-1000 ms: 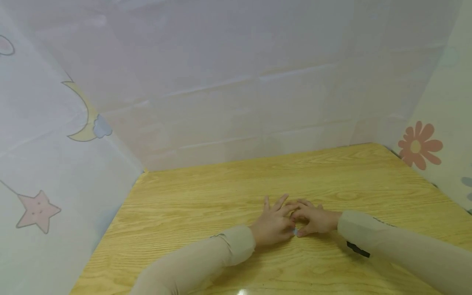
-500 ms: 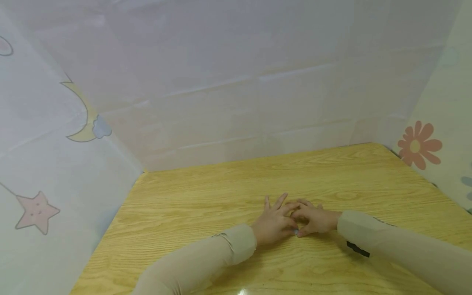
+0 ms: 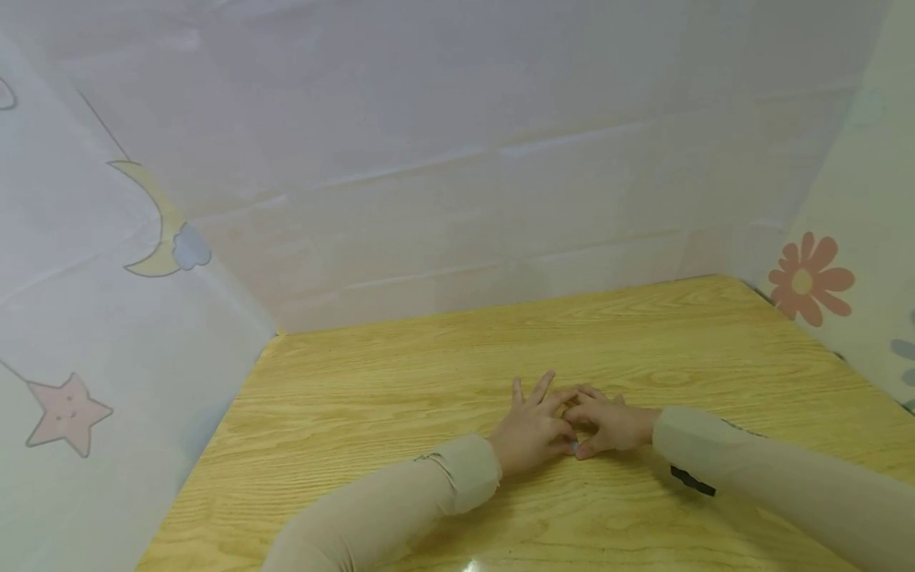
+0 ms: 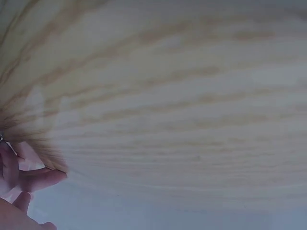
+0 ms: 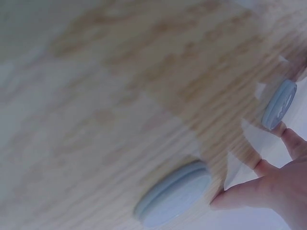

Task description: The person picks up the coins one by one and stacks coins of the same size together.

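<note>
Both hands meet near the table's middle right in the head view. My left hand [image 3: 532, 433] pinches a small pale blue piece [image 3: 575, 447] between thumb and index finger; two of its other fingers spread away from the piece. My right hand [image 3: 611, 425] arches against the left, its thumb beside the piece and its fingers touching the left fingers. What its fingertips do is hidden. Two pale blue round discs appear in the right wrist view: a near disc [image 5: 172, 196] and a farther disc [image 5: 280, 105], the latter at a fingertip. Fingers [image 4: 43, 179] fill the left wrist view's lower left corner.
A wood-grain table [image 3: 386, 373] lies under both hands. Pale cloth walls [image 3: 457, 159] enclose its back and sides, with printed shapes such as a star [image 3: 69, 413] and a flower [image 3: 811, 280]. A black strip [image 3: 692, 480] hangs below the right sleeve.
The left hand shifts slightly right, closer to the right thumb, and less of the pale blue piece shows between them. The right hand barely moves. The head view turns slightly.
</note>
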Tool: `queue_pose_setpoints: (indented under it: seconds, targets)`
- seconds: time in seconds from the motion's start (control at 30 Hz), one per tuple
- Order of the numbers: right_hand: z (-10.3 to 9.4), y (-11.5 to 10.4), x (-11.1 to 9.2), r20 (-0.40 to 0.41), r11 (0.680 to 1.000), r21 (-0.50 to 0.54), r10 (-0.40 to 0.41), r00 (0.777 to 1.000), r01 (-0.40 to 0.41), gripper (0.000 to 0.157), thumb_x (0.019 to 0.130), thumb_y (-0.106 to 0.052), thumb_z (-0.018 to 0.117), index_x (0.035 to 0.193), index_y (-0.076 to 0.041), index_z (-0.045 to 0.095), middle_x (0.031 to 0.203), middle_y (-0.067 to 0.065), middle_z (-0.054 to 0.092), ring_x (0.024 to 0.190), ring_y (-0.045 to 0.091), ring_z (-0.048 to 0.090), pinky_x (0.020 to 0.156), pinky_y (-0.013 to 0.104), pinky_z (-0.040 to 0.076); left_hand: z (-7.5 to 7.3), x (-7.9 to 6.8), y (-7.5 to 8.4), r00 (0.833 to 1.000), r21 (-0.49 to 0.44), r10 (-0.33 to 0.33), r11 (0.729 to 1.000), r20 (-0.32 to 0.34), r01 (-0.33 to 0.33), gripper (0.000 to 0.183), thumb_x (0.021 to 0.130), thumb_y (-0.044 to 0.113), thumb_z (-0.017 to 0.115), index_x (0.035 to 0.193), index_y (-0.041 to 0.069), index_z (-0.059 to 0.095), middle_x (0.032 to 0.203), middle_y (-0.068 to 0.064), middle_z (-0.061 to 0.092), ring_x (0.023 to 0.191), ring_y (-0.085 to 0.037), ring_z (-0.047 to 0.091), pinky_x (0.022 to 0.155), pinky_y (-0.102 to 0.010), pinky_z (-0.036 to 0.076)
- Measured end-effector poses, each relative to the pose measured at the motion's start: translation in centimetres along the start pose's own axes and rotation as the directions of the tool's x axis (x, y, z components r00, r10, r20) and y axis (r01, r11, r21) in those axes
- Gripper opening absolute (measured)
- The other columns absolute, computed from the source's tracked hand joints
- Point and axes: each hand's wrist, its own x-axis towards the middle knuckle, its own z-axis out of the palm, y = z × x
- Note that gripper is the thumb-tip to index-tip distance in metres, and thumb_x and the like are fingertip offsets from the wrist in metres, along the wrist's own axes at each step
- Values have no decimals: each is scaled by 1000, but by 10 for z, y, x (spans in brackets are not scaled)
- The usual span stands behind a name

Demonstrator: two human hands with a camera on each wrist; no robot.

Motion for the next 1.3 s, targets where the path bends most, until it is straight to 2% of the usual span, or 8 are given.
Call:
queue_pose_setpoints:
  seconds: [0.43, 0.67, 0.83, 1.03, 1.2, 1.3]
  targets:
    - [-2, 2, 5, 10, 1000, -8, -13, 1000, 13, 16, 88, -26, 72, 100, -25, 62, 153, 33, 17, 133, 66, -2, 78, 88, -6, -3, -2, -5, 999, -71, -46, 996, -14, 45, 28, 89, 42, 64, 110, 27, 73, 152, -3, 37, 145, -40, 14, 101, -73, 21]
    - [-3, 1, 6, -1, 999, -12, -30, 1000, 30, 18, 86, -25, 73, 99, -26, 62, 153, 33, 15, 133, 65, -1, 79, 89, -5, -8, -7, -10, 997, -114, -79, 991, -23, 75, 24, 88, 40, 66, 107, 27, 72, 153, -8, 36, 145, -42, 13, 101, -75, 18]
    - [-4, 2, 6, -2, 998, -19, -52, 999, 52, 16, 85, -24, 73, 96, -23, 61, 151, 34, 17, 132, 65, 1, 78, 89, -5, -9, -14, -15, 993, -138, -116, 984, -26, 111, 29, 88, 37, 68, 115, 25, 70, 154, -8, 34, 145, -41, 12, 99, -77, 17]
    - [-4, 5, 7, 1, 998, -19, -56, 998, 56, 16, 85, -24, 73, 95, -25, 60, 151, 34, 17, 133, 64, 0, 77, 89, -6, -8, -18, -20, 988, -123, -154, 981, -4, 153, 31, 89, 38, 68, 115, 21, 70, 155, -7, 32, 146, -39, 11, 100, -76, 17]
    - [-3, 11, 8, -4, 998, -31, -60, 998, 60, 18, 84, -26, 73, 96, -26, 60, 151, 34, 18, 134, 63, 2, 76, 89, -4, -12, -22, -21, 981, -85, -192, 978, -18, 190, 31, 90, 39, 67, 115, 21, 71, 153, -9, 35, 145, -39, 15, 99, -75, 21]
    - [-4, 12, 7, 3, 998, 51, -43, 999, 43, 19, 87, -25, 72, 103, -23, 61, 152, 34, 15, 134, 62, 0, 82, 88, -4, -12, -25, -25, 976, -52, -212, 976, -44, 210, 33, 89, 39, 67, 115, 19, 70, 151, -10, 38, 144, -40, 19, 98, -75, 25]
